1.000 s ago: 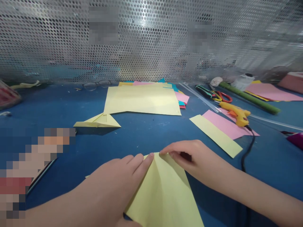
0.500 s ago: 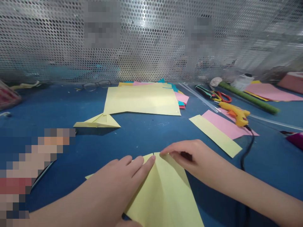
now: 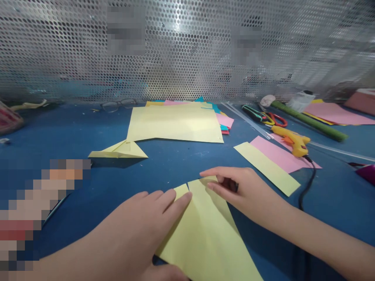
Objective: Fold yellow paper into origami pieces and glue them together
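A folded sheet of pale yellow paper (image 3: 202, 226) lies in front of me, its two flaps meeting at a narrow slit near the top. My left hand (image 3: 146, 226) rests flat across its left side, fingers together, with the index fingertip pressing beside the slit. The left thumb is spread away at the lower edge. At the upper right corner, my right hand (image 3: 234, 185) has the paper's edge between thumb and index finger. A folded yellow paper piece (image 3: 123, 150) sits farther off to the left.
A big yellow sheet (image 3: 175, 123) covers coloured papers at the back. To the right lie a yellow strip (image 3: 266, 168), pink paper (image 3: 275, 154), a yellow glue gun (image 3: 293, 141) with its cord, pliers (image 3: 254, 114) and a green stem (image 3: 310, 121). Glasses (image 3: 111, 106) are at back left.
My right hand has shifted slightly up and right, taking the paper's top right edge between thumb and finger. That flap has moved outward, and the slit has widened. The left hand stays nearly in place.
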The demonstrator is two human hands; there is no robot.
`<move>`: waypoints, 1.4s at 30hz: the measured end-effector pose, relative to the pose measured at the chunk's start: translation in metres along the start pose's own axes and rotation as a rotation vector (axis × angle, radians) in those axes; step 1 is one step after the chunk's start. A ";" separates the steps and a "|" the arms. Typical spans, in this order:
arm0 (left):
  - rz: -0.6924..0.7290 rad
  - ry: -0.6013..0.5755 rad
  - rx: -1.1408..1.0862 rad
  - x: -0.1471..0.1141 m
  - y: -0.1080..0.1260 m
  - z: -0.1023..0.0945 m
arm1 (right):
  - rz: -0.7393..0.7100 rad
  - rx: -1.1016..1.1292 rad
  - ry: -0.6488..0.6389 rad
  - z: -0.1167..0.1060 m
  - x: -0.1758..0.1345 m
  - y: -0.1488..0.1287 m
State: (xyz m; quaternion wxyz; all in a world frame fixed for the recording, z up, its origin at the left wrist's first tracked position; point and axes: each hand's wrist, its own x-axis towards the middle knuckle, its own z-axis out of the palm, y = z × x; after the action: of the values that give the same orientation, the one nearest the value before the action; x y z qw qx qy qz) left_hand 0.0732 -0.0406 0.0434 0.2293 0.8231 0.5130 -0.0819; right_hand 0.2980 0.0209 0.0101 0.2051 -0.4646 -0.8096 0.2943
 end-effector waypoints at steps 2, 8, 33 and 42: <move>-0.015 -0.035 -0.073 0.002 -0.001 -0.001 | 0.009 -0.016 -0.017 -0.001 0.000 -0.001; 0.061 -0.064 -0.098 0.005 -0.012 0.007 | 0.003 -0.051 -0.079 -0.003 -0.001 -0.005; 0.152 -0.036 0.078 0.009 -0.009 0.012 | 0.031 -0.031 -0.170 -0.011 -0.003 -0.009; 0.225 0.004 0.251 0.007 -0.008 0.016 | 0.081 -0.065 -0.148 -0.016 -0.005 -0.007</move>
State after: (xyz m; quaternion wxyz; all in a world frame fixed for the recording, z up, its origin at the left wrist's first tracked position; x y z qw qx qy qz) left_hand 0.0705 -0.0396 0.0241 0.1314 0.8978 0.4035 -0.1177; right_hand 0.3058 0.0186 0.0268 0.1174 -0.4802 -0.8123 0.3094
